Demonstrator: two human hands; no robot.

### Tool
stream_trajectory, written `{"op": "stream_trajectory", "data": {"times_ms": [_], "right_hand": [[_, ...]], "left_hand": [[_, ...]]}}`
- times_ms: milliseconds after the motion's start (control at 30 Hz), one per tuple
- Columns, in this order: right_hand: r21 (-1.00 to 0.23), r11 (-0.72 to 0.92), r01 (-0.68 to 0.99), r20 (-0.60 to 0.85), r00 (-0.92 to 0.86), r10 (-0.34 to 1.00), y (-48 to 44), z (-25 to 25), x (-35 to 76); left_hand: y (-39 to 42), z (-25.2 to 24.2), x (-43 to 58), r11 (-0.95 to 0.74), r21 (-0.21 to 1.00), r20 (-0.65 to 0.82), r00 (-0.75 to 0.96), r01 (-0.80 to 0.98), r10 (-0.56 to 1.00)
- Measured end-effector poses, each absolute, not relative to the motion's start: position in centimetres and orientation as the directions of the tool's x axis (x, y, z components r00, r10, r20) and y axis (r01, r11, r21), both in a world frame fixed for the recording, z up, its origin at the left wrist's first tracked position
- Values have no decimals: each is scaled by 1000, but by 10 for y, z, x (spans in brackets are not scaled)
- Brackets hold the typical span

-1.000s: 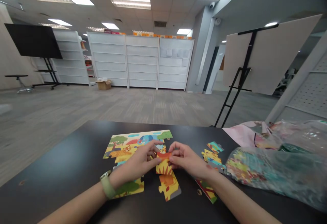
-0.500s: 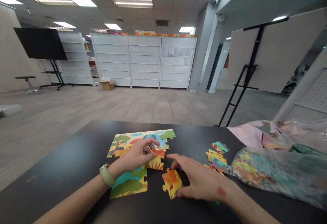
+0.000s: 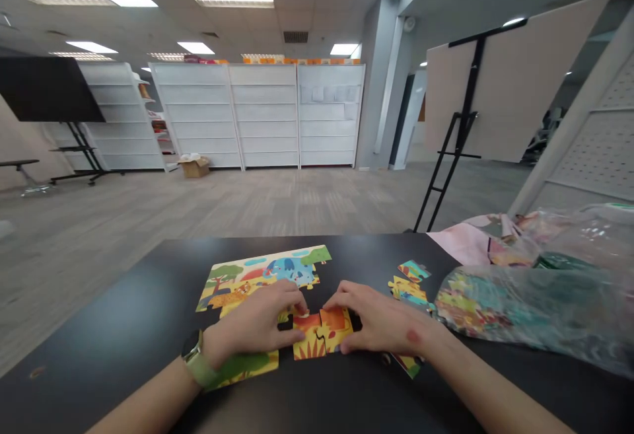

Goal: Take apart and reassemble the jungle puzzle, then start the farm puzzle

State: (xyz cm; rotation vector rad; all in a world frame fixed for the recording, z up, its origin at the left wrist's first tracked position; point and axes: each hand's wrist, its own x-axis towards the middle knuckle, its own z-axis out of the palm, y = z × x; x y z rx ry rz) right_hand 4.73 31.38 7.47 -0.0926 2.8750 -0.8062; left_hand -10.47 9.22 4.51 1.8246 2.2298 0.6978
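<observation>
1. Clearly, in the head view, the left hand (image 3: pixel 252 318) and the right hand (image 3: pixel 379 318) meet low in the frame over a left orange jigsaw piece (image 3: pixel 307 341) and a right orange jigsaw piece (image 3: pixel 337 329). The two pieces lie flat on a black table (image 3: pixel 123 302), butted together at an interlocking seam.
2. Neither hand looks clenched or fully released. Their fingertips (image 3: pixel 297 308) curve down onto the pieces from opposite sides, which suggests they are steadying the seam. The fingers hide the edges, so it cannot be told whether either hand is actually pinching a piece.
3. Both pieces sit just below an assembled jigsaw section (image 3: pixel 257 272), showing a tree and a blue elephant, apparently so they line up with its lower edge. A tree-printed jigsaw piece (image 3: pixel 245 369) lies under the left wrist, which wears a green-strapped watch (image 3: pixel 197 360).
4. Loose jigsaw pieces (image 3: pixel 409 289) lie just beyond the right hand, near the work but out of its way. Another piece (image 3: pixel 409 364) pokes out below that wrist.
5. A clear plastic bag (image 3: pixel 520 302) with printed contents rests at the table's right end, beside a pink printed sheet (image 3: pixel 470 242).
</observation>
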Motion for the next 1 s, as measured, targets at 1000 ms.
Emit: {"op": "stream_trajectory", "data": {"times_ms": [1000], "right_hand": [[-459,885,-79,-147,-976,-163,312,76,50]], "left_hand": [[96,39,-106,61,500,172,-169,864,970]]}}
